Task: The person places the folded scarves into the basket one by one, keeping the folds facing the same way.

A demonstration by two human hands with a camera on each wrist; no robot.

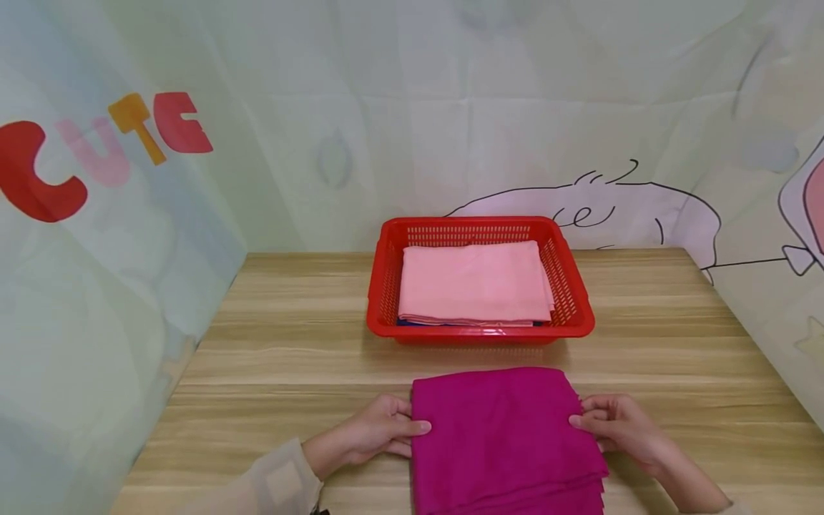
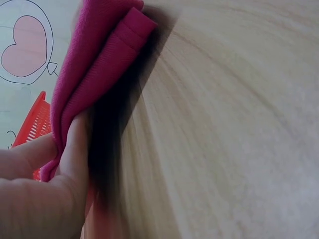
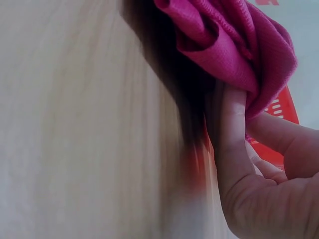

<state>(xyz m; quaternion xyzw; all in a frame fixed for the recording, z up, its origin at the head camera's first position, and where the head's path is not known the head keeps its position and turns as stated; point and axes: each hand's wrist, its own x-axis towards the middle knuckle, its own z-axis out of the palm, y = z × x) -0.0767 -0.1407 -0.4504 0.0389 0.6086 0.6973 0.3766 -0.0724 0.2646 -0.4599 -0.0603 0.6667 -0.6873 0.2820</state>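
A folded magenta cloth (image 1: 498,436) lies in front of me at the near side of the table, its lower end cut off by the head view's bottom edge. My left hand (image 1: 380,429) pinches its left edge, thumb on top and fingers beneath. On the opposite edge my right hand (image 1: 621,429) pinches the cloth the same way. Both wrist views show the folded layers of cloth (image 2: 94,64) raised off the tabletop at the sides, with a dark shadow under them. In the right wrist view the cloth's layers (image 3: 239,55) curl loosely above the fingers.
Behind the cloth stands a red plastic basket (image 1: 479,332) with slotted walls. Folded pink cloth (image 1: 473,282) lies in it, over a strip of dark blue fabric (image 1: 412,322). The wood-grain table (image 1: 290,343) meets printed curtains (image 1: 360,143) at the back and sides.
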